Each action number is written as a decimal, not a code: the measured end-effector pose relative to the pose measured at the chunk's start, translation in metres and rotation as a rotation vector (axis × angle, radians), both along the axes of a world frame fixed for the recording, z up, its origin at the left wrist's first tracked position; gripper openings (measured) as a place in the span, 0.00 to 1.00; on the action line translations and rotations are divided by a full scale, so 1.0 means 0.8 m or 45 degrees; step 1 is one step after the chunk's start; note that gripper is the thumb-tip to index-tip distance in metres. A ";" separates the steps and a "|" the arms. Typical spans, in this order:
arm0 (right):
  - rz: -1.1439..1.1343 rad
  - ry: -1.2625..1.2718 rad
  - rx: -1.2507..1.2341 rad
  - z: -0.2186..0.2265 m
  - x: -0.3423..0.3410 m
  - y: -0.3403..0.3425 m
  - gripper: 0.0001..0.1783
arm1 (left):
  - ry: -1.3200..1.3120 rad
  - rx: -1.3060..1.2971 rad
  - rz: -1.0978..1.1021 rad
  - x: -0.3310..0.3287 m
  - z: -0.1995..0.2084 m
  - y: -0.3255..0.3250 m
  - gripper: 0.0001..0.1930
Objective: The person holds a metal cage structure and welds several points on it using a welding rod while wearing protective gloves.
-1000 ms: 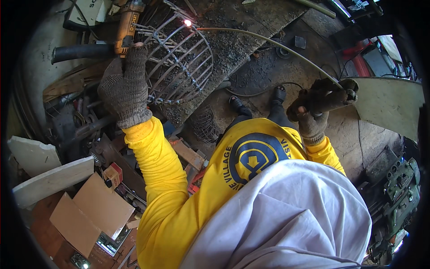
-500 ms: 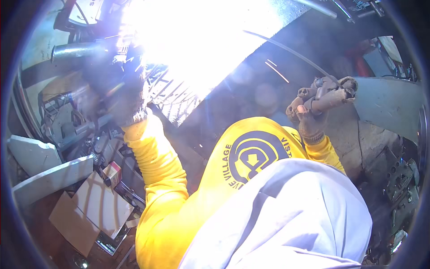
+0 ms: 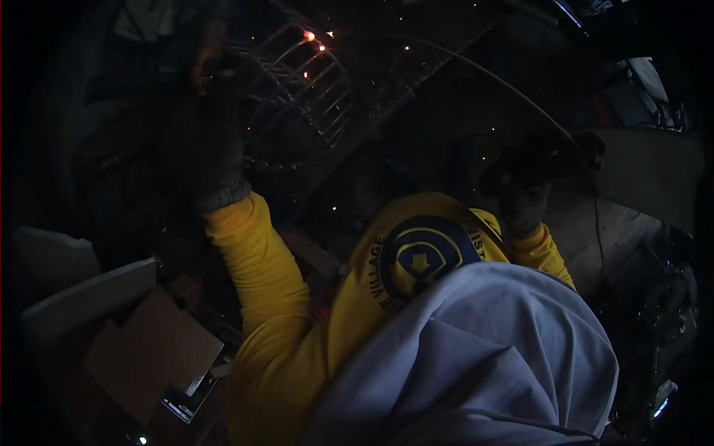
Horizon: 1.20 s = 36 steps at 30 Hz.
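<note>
The scene is very dark. My right hand [image 3: 520, 189], in a dark glove, is wrapped around a welding electrode holder [image 3: 554, 152]. From its jaws a long thin welding rod [image 3: 498, 78] reaches up and left toward a curved metal grille [image 3: 338, 89]. Small orange spots glow at the grille's upper part, and sparks are scattered around it. My left hand [image 3: 212, 141], also gloved, is raised beside the grille's left edge. Shadow hides its fingers and anything in them. Just above it, a bar-like piece [image 3: 208, 52] shows a dull orange tint.
Flat boards [image 3: 89, 290] and a brown cardboard sheet [image 3: 152, 353] lie at the lower left. A curved panel [image 3: 647, 167] stands to the right of my right hand. Pale cloth [image 3: 476, 364] hangs in front of my yellow sleeves and shirt.
The blinding white welding glare is gone and the picture has turned dark, with the grille and glowing spots now visible. The rod has shifted slightly; both hands stay in about the same places.
</note>
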State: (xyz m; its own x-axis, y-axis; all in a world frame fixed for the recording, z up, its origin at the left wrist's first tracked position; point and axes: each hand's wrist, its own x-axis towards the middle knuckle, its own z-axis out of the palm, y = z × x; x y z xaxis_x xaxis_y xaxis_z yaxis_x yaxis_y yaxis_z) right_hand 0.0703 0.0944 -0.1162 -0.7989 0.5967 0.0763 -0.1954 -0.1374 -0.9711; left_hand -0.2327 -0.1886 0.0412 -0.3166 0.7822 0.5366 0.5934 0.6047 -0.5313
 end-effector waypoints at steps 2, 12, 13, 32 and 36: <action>-0.012 -0.091 0.050 0.001 0.004 0.000 0.28 | -0.066 -0.080 0.102 0.009 0.007 0.002 0.15; 0.013 -0.198 0.035 0.005 0.005 -0.006 0.25 | -0.834 0.681 0.366 0.020 0.013 0.022 0.20; 0.018 -0.236 0.010 0.004 0.007 -0.004 0.24 | -0.865 0.740 0.386 0.025 0.017 0.030 0.22; 0.152 -0.015 -0.003 0.030 -0.021 -0.010 0.32 | 0.247 -0.399 0.485 0.022 0.001 0.001 0.13; 0.161 0.019 -0.079 0.011 -0.015 -0.007 0.30 | 0.069 -0.229 0.300 0.005 -0.003 -0.011 0.16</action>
